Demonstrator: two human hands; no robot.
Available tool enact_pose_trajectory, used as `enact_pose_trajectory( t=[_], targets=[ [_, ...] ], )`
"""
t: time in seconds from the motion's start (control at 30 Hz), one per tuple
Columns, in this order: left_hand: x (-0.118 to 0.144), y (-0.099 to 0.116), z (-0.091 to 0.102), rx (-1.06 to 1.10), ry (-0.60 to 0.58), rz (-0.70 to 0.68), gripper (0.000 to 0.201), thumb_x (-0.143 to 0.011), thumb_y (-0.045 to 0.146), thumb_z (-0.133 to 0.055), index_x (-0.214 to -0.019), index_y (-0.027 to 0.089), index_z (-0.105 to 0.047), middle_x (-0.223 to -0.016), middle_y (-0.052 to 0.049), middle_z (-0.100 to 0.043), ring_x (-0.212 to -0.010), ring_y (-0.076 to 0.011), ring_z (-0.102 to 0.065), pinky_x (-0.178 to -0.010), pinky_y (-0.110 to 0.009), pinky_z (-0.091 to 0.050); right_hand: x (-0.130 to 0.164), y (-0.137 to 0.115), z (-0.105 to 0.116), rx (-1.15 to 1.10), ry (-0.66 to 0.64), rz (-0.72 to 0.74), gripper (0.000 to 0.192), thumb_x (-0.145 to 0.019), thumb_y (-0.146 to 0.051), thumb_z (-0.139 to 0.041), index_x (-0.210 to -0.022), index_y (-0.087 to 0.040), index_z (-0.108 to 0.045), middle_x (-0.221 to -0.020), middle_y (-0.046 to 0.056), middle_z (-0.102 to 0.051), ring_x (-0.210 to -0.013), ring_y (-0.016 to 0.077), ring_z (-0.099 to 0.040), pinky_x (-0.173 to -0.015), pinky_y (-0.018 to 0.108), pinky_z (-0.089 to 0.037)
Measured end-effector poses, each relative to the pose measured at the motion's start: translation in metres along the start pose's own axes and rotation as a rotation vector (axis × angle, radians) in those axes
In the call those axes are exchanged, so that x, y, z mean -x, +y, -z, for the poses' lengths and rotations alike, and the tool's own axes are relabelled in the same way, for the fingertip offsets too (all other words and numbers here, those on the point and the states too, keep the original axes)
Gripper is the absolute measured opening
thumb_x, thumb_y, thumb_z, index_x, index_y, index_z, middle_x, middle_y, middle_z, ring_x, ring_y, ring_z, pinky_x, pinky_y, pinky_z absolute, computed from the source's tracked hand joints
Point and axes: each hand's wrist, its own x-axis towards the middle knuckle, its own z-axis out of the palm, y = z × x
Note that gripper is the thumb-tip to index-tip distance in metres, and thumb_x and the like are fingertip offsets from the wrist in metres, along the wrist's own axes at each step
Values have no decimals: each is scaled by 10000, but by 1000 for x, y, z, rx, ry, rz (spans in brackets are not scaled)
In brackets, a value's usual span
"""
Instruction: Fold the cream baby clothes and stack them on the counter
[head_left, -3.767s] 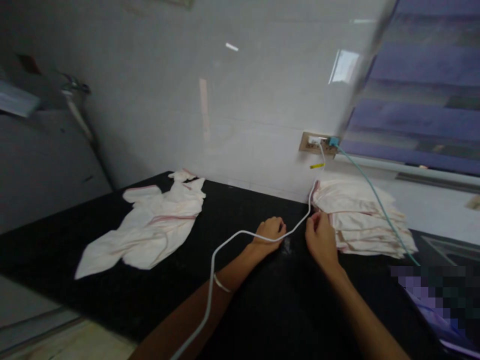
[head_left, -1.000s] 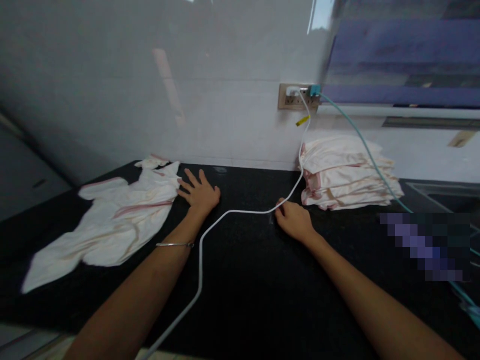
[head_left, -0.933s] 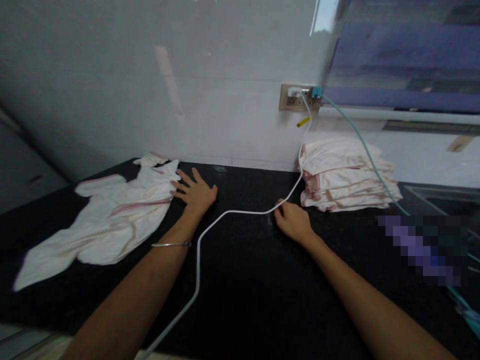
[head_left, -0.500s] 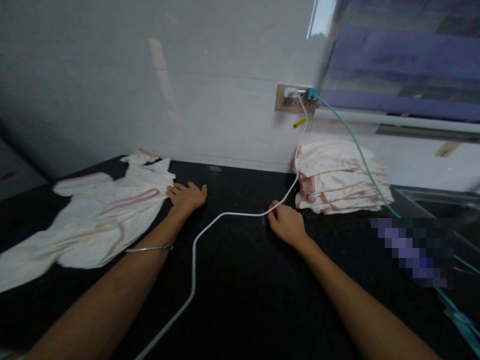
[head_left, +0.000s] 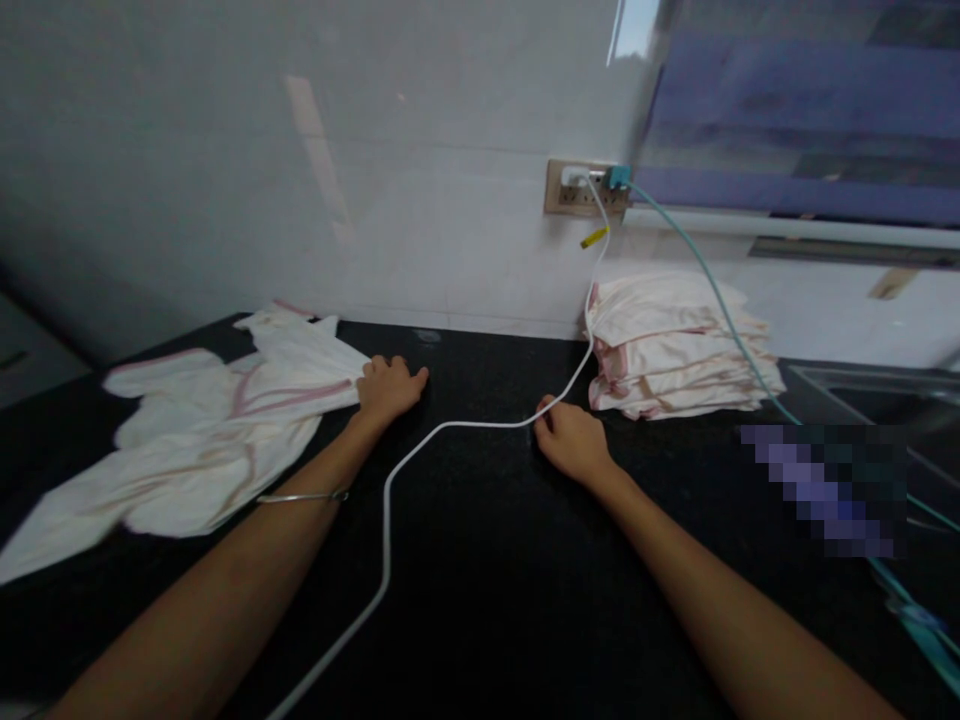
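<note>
A loose pile of white cloths with pink edging [head_left: 202,440] lies on the left of the black counter [head_left: 495,560]. My left hand [head_left: 388,385] is closed on the pile's right edge, bunching the cloth. My right hand [head_left: 574,440] rests on the counter in the middle, fingers curled, pinching the white cable [head_left: 480,423] that runs across the surface. A neat stack of folded cloths [head_left: 675,345] sits just right of that hand against the wall.
The white cable and a teal cable [head_left: 720,300] run up to a wall socket [head_left: 585,188]. A window with a blind [head_left: 795,110] is at the upper right. A sink edge [head_left: 877,385] shows at the far right.
My left hand has gone from lying flat beside the loose cloths to gripping their right edge. The right hand has stayed on the white cable.
</note>
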Motion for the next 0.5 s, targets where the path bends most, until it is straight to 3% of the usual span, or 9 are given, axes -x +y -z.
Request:
enact_pose_trajectory(
  t=[0.2, 0.4, 0.5],
  targets=[
    [9, 16, 4, 64, -19, -109, 573, -928, 543, -467, -1268, 106, -615, -1330, -238, -543, -1193, -364, -587, -980, -449, -496, 0, 0, -1, -6, 1, -5, 291, -1021, -356, -337, -1093, -244, -596, -1048, 61, -745, -956, 243, -711, -721, 310, -426],
    [65, 79, 12, 231, -134, -447, 358, -909, 495, -567, -1082, 194, -658, -1162, -104, -594, -965, -246, -656, -868, -367, -519, -1, 2, -2, -29, 12, -12, 294, -1019, -380, -340, -1078, -255, -599, -1043, 57, -744, -966, 245, -705, -744, 315, -432],
    [102, 107, 20, 303, -238, -698, 242, -919, 401, -571, -1039, 204, -644, -1101, -67, -599, -887, -195, -645, -794, -312, -514, -3, 3, -2, -56, 8, -37, 289, -1019, -384, -346, -1076, -261, -601, -1045, 50, -744, -979, 236, -700, -738, 306, -426]
  ],
)
